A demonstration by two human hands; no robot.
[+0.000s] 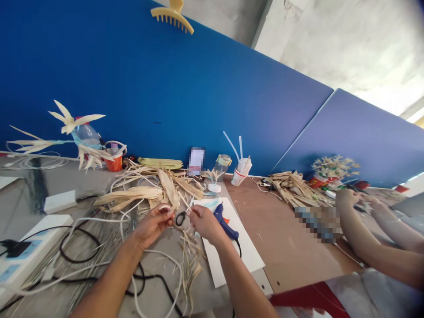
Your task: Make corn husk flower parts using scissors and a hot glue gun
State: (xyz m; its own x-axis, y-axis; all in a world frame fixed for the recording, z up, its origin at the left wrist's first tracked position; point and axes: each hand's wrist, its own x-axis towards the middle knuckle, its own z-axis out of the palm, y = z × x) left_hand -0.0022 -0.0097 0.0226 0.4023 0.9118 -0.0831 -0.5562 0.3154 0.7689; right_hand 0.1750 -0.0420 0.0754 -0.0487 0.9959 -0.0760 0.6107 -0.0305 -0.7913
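Note:
My left hand [154, 227] is closed in a pinch, with a small curved pale piece of corn husk [164, 207] at its fingertips. My right hand [206, 224] pinches the lower end of a thin pale strip of husk [184, 199] that slants up and to the left. Between the two hands lies a pair of scissors [180, 218], its black handle loops showing. A heap of dried corn husks [132, 196] spreads just beyond my hands. To the right of my right hand, a blue glue gun [227, 223] rests on a white board [245, 256].
At left are a power strip [33, 247] and tangled cables. Along the blue partition [198, 88] stand a red cup [114, 162], a phone [196, 161], a jar [222, 164] and a cup of glue sticks [240, 172]. A co-worker's hands [356, 201] are at right.

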